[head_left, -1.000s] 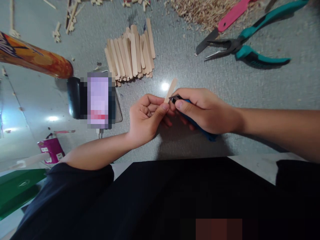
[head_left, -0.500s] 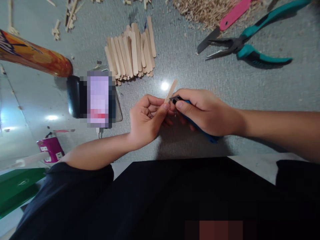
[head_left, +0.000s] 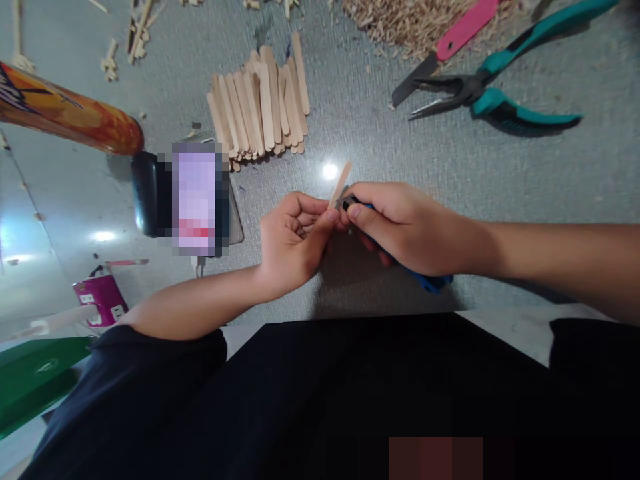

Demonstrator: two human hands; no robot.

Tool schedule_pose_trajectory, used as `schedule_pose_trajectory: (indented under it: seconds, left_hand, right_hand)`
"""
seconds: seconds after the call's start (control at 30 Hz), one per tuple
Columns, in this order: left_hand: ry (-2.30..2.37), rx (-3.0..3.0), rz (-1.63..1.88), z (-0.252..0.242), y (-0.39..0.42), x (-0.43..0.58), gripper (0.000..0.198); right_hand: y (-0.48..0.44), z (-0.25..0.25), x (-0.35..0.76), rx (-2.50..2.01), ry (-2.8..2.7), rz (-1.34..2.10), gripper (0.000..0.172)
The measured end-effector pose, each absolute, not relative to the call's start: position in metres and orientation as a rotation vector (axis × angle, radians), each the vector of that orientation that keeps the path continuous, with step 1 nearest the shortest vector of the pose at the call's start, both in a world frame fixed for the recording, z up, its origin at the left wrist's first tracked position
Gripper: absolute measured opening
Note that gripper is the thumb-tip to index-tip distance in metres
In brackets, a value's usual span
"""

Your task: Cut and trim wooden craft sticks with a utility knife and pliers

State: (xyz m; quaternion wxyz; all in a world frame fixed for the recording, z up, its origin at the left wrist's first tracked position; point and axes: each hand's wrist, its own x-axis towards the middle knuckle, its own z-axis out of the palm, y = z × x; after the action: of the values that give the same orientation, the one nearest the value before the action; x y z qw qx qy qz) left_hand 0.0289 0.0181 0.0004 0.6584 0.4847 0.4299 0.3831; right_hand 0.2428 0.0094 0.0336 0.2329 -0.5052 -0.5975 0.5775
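A flat wooden stick (head_left: 342,181) points up and slightly right from between the thumb and fingers of my left hand (head_left: 297,237). My right hand (head_left: 407,230) is closed round a blue utility knife (head_left: 433,283), whose dark front end and blade lie against the lower part of the stick. Both hands meet at the fingertips. The far end of the stick stands free. Behind my hands, a pile of similar wooden sticks (head_left: 263,107) lies on the grey table (head_left: 350,120).
Teal-handled pliers (head_left: 473,88) and a pink-handled blade (head_left: 463,33) lie at the upper right, beside a heap of wood shavings (head_left: 400,23). On the left are a phone (head_left: 197,200), a black object (head_left: 146,193), an orange can (head_left: 75,113) and a purple socket block (head_left: 101,300).
My right hand and the knife have shifted slightly, the knife's rear end now showing more below the hand. The stick has tilted slightly, still in my left hand.
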Motion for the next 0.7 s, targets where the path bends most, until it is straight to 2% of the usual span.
schedule_pose_trajectory:
  seconds: [0.4, 0.57, 0.7]
  left_hand:
    - [0.989, 1.214, 0.892, -0.007, 0.015, 0.028, 0.043]
    - [0.961, 1.141, 0.896, -0.003, 0.018, 0.029, 0.043]
    - [0.965, 1.096, 0.849, 0.004, 0.023, 0.029, 0.046]
  right_hand:
    - [0.006, 0.049, 0.227, -1.656, -1.613, 1.585, 0.040]
    - [0.009, 0.043, 0.231, -1.586, -1.485, 1.728, 0.036]
    - [0.013, 0.035, 0.237, -1.360, -1.378, 1.861, 0.036]
